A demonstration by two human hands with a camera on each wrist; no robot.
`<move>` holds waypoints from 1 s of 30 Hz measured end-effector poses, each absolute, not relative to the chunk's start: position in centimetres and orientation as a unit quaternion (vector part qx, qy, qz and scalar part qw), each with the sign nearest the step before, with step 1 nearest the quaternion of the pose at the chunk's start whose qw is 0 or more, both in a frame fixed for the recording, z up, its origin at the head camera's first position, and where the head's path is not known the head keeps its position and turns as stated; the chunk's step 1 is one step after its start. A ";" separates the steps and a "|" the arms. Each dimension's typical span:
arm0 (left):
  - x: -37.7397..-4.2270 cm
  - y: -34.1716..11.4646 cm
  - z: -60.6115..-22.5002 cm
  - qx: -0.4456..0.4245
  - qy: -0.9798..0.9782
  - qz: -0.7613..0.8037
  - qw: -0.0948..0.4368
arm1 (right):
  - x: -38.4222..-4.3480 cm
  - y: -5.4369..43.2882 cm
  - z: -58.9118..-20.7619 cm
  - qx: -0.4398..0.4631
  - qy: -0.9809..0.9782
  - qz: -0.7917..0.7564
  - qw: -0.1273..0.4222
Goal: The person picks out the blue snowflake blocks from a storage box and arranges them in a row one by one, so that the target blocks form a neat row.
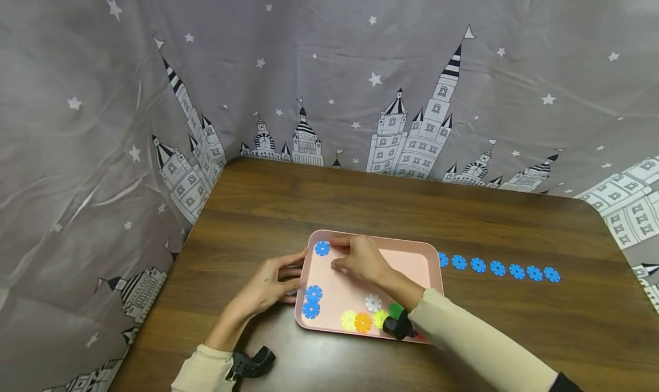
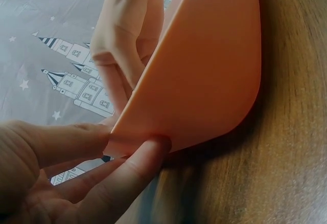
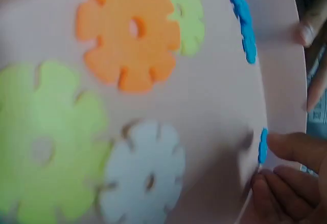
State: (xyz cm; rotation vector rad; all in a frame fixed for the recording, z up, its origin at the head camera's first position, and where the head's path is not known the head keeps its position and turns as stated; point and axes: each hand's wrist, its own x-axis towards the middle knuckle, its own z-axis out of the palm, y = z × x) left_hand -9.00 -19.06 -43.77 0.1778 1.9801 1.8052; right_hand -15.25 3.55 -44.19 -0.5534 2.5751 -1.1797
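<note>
My left hand (image 1: 268,283) grips the left side of a pink tray (image 1: 407,260). In the left wrist view its fingers (image 2: 138,168) press the tray's outer wall and rim. My right hand (image 1: 362,260) reaches over the tray's far left part, thumb and fingers apart. Beside its fingertips lies a blue notched disc (image 1: 322,248); the right wrist view shows this blue disc (image 3: 263,146) close to a fingertip, contact unclear. Two more blue discs (image 1: 312,301) lie touching or overlapping in the tray's near left corner.
Along the tray's near side lie yellow, orange (image 1: 362,323), white (image 1: 373,303) and green discs (image 1: 396,310), partly behind my right wrist. Several blue discs (image 1: 497,268) form a row on the wooden table (image 1: 257,209) right of the tray. A grey castle-print curtain (image 1: 329,66) hangs behind.
</note>
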 end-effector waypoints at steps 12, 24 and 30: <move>-8.9 -19.0 -43.7 0.067 0.717 0.657 0.224 | -15.3 1.3 -44.6 -0.220 0.888 -0.392 0.095; -8.8 -19.1 -43.6 0.069 0.713 0.662 0.222 | -15.6 0.4 -45.2 -0.280 0.901 -0.327 0.054; -8.8 -19.1 -43.7 0.071 0.712 0.663 0.222 | -15.6 0.4 -45.2 -0.291 0.900 -0.321 0.048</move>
